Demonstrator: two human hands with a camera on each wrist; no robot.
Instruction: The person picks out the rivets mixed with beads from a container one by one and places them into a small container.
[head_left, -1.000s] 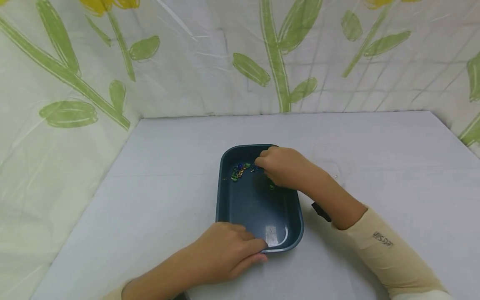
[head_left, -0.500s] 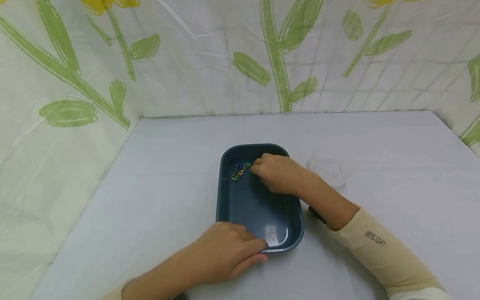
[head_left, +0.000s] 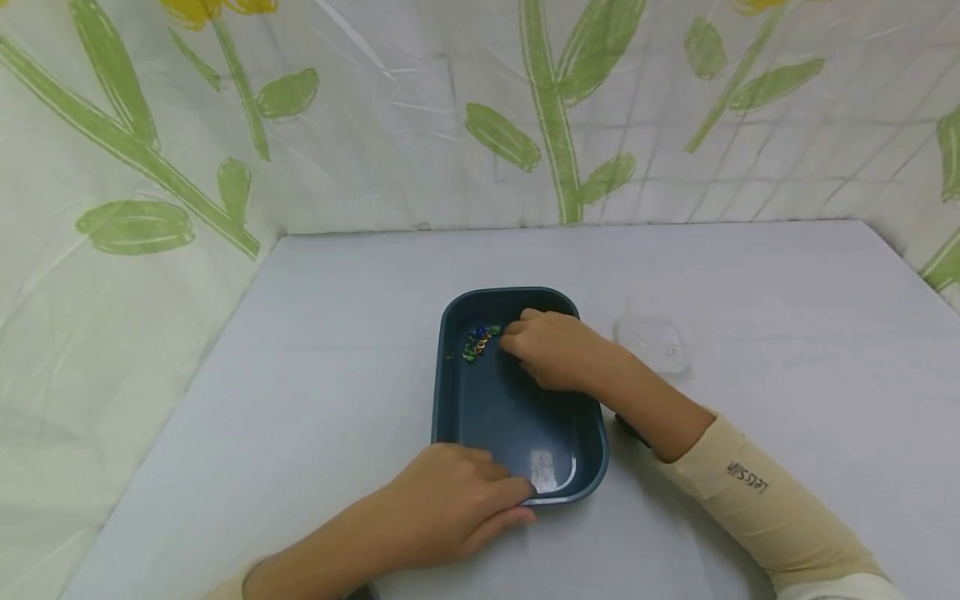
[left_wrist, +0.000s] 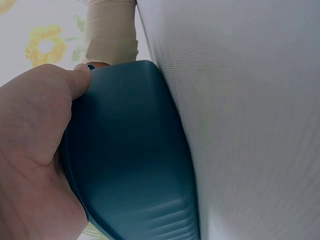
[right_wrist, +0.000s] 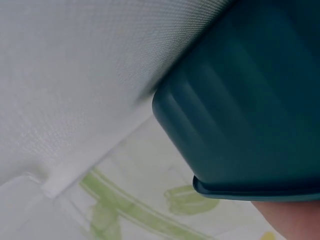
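A dark teal rectangular tray [head_left: 517,417] stands on the white table. My left hand [head_left: 457,508] grips its near rim, fingers over the edge and thumb outside; in the left wrist view the hand [left_wrist: 40,145] holds the rim beside the tray's outer wall [left_wrist: 130,140]. Small green, blue and gold beads [head_left: 480,342] lie together near the tray's far left corner. My right hand [head_left: 558,350] reaches in over the right rim, fingers bent down just right of these beads. Its fingertips are hidden, so I cannot tell what they hold.
A clear plastic container [head_left: 658,343] with a tiny item in it stands right of the tray, beyond my right forearm. White sheeting with green plant drawings [head_left: 551,108] hangs behind the table's far edge.
My right hand has moved slightly left and nearer inside the tray, covering beads seen beside it earlier. More of the clear container shows now. The left hand stays on the rim.
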